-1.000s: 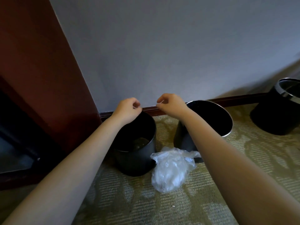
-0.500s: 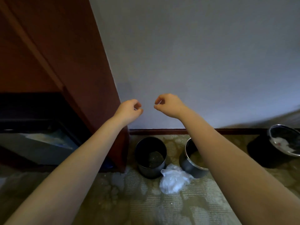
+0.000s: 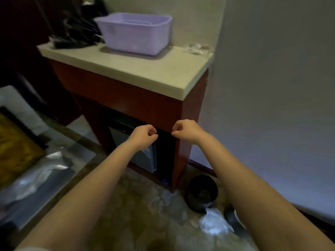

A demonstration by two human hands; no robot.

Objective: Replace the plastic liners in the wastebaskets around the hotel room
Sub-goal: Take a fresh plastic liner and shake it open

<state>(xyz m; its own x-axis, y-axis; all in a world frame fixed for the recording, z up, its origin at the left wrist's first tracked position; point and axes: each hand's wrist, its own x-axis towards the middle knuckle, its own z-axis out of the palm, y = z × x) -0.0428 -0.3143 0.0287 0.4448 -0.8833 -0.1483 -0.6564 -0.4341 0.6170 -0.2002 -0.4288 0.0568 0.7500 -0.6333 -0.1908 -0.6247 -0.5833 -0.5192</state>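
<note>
Both hands are up at the same height w/ a small gap btwn them. L hand (image 3: 143, 135) and R hand (image 3: 186, 131) each have fingers curled in and thumb tip against forefinger, a pinch pose. Can't tell if anything thin is pinched in either one.

Directly behind the hands is a red-brown wooden cabinet (image 3: 145, 102). In its open lower bay, just under the L hand, sits a grey boxy appliance (image 3: 143, 160), partly hidden by the L wrist. Above the hands is the cabinet's beige stone countertop (image 3: 145, 69). A lilac rectangular plastic tub (image 3: 134, 33) stands on it, up and slightly L of the hands, w/ a blurred pile of dark items (image 3: 76, 35) just L of the tub. R of the R hand is a plain grey wall (image 3: 272, 87).

Well below the R hand, on the patterned beige carpet (image 3: 136, 223), a black cylindrical wastebasket (image 3: 202, 194) stands upright near the cabinet's corner. Touching its nearer side lies a crumpled clear plastic liner (image 3: 214, 225). Just R of the liner, a second dark wastebasket (image 3: 231, 217) is mostly hidden behind the R forearm.
</note>
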